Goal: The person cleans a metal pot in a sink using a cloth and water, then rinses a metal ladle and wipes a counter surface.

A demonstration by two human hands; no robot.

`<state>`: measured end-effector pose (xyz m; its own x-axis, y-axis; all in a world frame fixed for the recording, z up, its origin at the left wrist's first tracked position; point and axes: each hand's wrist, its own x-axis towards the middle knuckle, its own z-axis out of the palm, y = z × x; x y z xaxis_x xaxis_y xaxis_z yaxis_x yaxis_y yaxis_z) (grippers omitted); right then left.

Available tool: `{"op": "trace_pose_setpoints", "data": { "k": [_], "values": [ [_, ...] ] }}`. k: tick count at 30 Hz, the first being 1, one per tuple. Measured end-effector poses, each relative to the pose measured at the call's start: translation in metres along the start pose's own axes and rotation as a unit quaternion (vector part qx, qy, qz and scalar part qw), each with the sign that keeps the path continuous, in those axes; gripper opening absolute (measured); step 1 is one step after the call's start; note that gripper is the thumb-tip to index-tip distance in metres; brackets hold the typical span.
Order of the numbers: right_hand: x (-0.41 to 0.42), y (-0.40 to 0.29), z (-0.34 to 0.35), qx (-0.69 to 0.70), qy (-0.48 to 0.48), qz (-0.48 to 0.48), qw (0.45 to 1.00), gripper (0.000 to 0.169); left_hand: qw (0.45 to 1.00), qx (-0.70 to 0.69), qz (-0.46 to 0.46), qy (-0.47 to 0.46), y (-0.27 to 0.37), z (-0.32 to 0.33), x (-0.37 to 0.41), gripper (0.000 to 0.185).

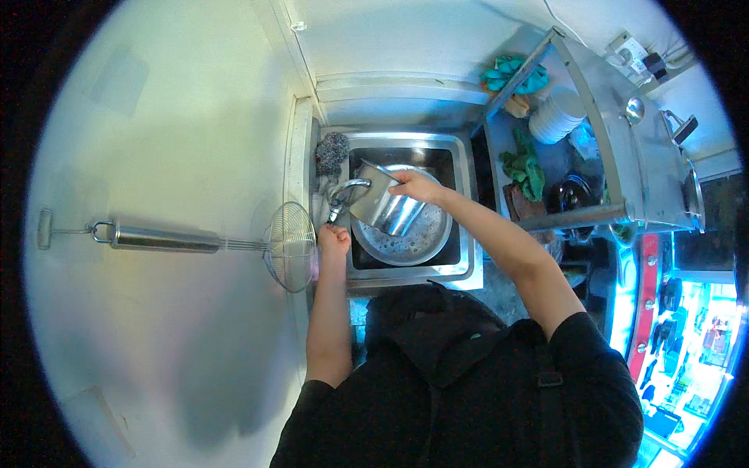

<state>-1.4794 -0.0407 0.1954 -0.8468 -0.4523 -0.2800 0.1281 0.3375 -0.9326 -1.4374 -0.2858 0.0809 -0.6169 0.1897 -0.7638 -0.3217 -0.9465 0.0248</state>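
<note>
A tilted stainless steel pot (386,202) is held at its rim by my right hand (415,186), with its mouth facing the curved spout of a chrome faucet (350,184). Beneath the pot, a large round metal basin (430,245) with bubbly water sits in the steel sink (465,234). My left hand (335,238) is closed at the faucet's lever, at the sink's left side. Whether water runs from the spout cannot be told.
A metal scouring pad (332,149) lies at the sink's back left corner. A wire strainer (291,245) hangs on the left wall. On the right, a metal shelf (597,123) stands over stacked white plates (559,114) and green leaves (526,167).
</note>
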Motion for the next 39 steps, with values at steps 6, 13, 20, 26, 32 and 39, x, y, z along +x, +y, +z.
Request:
{"op": "trace_pose_setpoints", "data": {
  "k": [6,13,20,26,32,39],
  "values": [
    [0.018,0.000,0.005,-0.025,-0.037,0.005,0.999,0.020,0.997,0.054,0.055,-0.023,0.001,-0.016,0.001,0.019],
    [0.012,0.012,-0.006,0.009,-0.002,0.058,0.998,0.035,0.968,0.238,-0.073,0.002,-0.050,-0.020,-0.004,0.069],
    [-0.026,0.036,-0.036,0.016,0.060,0.147,0.987,0.036,0.971,0.158,-0.161,-0.073,-0.074,-0.020,0.034,0.069],
    [-0.047,0.056,-0.052,-0.003,0.077,0.096,0.992,0.027,0.933,0.192,-0.175,-0.248,-0.062,-0.002,0.041,0.042],
    [-0.063,0.080,-0.058,0.232,0.194,0.176,0.937,0.038,0.933,0.308,-0.157,-0.100,-0.060,0.054,0.039,0.046],
    [-0.075,0.077,-0.031,0.402,0.294,0.289,0.817,0.031,0.949,0.118,-0.188,-0.222,-0.074,0.026,0.039,0.043]
  ]
}}
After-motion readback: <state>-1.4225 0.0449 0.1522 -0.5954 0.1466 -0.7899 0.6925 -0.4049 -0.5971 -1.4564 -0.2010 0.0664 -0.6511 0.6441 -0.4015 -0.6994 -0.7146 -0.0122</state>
